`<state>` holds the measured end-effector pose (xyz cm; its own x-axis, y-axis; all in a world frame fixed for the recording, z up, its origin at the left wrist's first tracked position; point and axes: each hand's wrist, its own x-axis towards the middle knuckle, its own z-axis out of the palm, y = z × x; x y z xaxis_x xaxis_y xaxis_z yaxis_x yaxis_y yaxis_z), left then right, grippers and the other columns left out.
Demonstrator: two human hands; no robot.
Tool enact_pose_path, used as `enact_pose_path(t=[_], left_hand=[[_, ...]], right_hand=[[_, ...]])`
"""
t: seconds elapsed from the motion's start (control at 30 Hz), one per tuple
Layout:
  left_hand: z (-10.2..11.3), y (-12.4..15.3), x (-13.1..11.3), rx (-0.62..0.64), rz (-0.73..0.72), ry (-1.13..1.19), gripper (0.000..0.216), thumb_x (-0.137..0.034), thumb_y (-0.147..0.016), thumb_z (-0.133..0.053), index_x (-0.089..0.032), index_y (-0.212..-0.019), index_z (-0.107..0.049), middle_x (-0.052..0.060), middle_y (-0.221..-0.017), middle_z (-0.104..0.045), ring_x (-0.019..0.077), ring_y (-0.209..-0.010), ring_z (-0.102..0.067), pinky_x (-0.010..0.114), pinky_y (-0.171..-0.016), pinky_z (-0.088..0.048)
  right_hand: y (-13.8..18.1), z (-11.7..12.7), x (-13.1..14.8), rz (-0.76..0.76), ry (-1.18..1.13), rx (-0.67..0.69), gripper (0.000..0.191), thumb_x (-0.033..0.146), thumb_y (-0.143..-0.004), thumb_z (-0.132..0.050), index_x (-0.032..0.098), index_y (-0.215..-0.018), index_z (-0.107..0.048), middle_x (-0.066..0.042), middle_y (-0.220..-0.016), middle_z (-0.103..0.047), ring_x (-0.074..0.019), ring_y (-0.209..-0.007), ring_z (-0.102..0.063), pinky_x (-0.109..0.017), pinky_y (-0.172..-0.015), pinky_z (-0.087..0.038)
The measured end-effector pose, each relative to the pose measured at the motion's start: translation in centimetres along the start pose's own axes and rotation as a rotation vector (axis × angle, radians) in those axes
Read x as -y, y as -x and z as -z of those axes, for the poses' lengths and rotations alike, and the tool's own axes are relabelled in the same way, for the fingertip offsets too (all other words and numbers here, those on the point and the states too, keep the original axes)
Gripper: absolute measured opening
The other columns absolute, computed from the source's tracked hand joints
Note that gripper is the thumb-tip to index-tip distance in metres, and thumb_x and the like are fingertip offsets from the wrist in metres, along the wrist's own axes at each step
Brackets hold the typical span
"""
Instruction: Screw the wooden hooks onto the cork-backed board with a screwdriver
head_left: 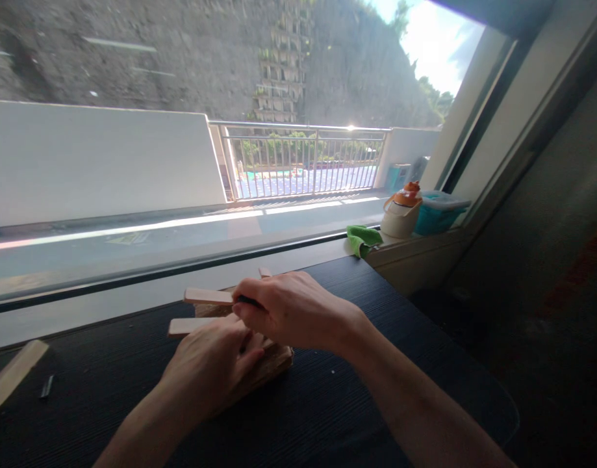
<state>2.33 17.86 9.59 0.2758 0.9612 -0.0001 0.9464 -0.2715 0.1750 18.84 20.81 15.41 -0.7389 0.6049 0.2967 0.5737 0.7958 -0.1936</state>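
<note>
My left hand [215,351] is closed over a rough brown wooden piece [273,367], with its fingertips mostly hidden. A pale wooden strip [186,326] sticks out to the left from under that hand. Just above and to the right, my right hand [293,309] is in a fist around a slim black object [249,301]; only a short dark bit shows, so its kind is unclear. Another pale strip [208,297] reaches left from beside the right fingers. A small light wood end [264,272] shows behind the right knuckles.
The black table [356,403] stands against a window sill. At far left lie a loose wooden strip [15,376] and a small dark scrap [47,387]. A green cloth [364,240], an orange-topped bottle [400,214] and a teal box [437,213] sit near the back right corner.
</note>
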Motion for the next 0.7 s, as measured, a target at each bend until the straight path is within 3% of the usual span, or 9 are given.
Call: enact_pose_path(t=[0.1,0.33,0.43,0.7], left_hand=[[0.3,0.0,-0.2,0.034,-0.003,0.001,0.026,-0.041,-0.084,-0.047,-0.024,-0.076,-0.065,0.004,-0.083,-0.071,0.0244,-0.079,-0.064,0.033,-0.064,-0.036],[0.5,0.0,-0.2,0.054,0.018,0.007,0.021,-0.04,-0.082,-0.049,-0.023,-0.073,-0.058,0.005,-0.081,-0.068,0.0248,-0.077,-0.062,0.033,-0.062,-0.034],[0.6,-0.1,-0.2,0.053,0.012,0.027,0.021,-0.04,-0.081,-0.05,-0.024,-0.071,-0.057,0.004,-0.079,-0.067,0.0245,-0.075,-0.061,0.033,-0.06,-0.033],[0.5,-0.2,-0.2,0.031,0.024,-0.002,0.022,-0.042,-0.081,-0.051,-0.024,-0.07,-0.058,0.004,-0.077,-0.067,0.024,-0.072,-0.061,0.032,-0.058,-0.031]], right_hand=[[-0.3,-0.3,-0.3,-0.014,0.013,-0.025,0.027,0.037,-0.096,-0.04,0.021,-0.099,-0.06,-0.002,-0.076,-0.067,-0.0156,-0.067,-0.058,-0.026,-0.055,-0.022],[-0.7,-0.5,-1.1,-0.127,0.003,-0.077,0.034,0.046,-0.094,-0.044,0.019,-0.09,-0.064,-0.002,-0.072,-0.066,-0.0143,-0.068,-0.058,-0.026,-0.056,-0.023],[-0.8,-0.7,-1.2,-0.179,0.038,-0.113,0.029,0.041,-0.092,-0.046,0.019,-0.084,-0.063,-0.001,-0.069,-0.065,-0.0144,-0.065,-0.058,-0.027,-0.056,-0.022],[-0.6,-0.6,-0.9,-0.093,0.048,-0.106,0.025,0.034,-0.096,-0.041,0.022,-0.093,-0.062,0.0,-0.075,-0.066,-0.0133,-0.071,-0.059,-0.026,-0.058,-0.023]])
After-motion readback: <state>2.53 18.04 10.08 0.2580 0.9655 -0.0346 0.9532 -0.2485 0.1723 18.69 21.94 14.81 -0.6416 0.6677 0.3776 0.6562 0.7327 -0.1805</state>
